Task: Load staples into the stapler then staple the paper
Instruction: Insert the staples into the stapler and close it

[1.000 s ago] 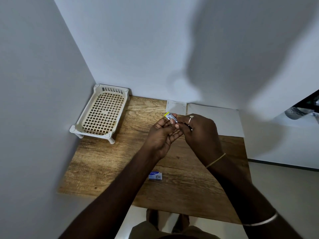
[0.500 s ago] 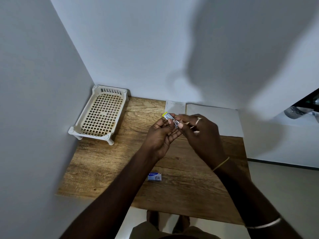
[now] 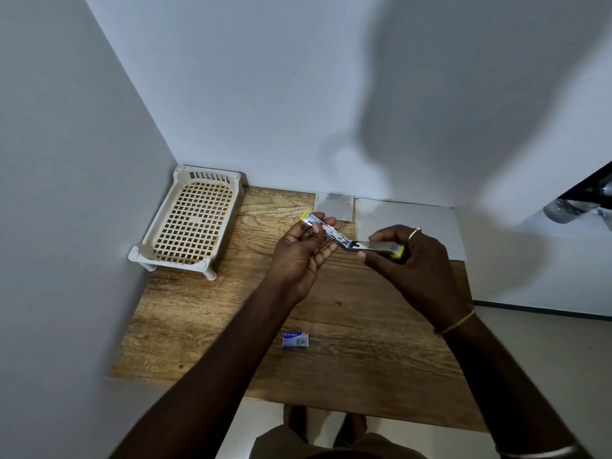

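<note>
A small metal stapler (image 3: 344, 238) with yellow-green ends is swung wide open above the wooden table (image 3: 347, 309). My left hand (image 3: 298, 256) grips its left half near the far yellow tip. The right half, with the yellow end near the palm, is pinched in my right hand (image 3: 414, 263). A small blue staple box (image 3: 295, 339) lies on the table below my left forearm. White paper (image 3: 410, 223) lies flat at the table's back right, against the wall.
A cream plastic mesh basket (image 3: 188, 223) on short legs stands at the back left corner. A small square sheet (image 3: 334, 205) lies beside the paper. Walls close the left and back sides. My feet show below the table's near edge.
The stapler was folded between both hands; my right hand has pulled its half out to the right, so the stapler now lies spread open. The view has shifted slightly.
</note>
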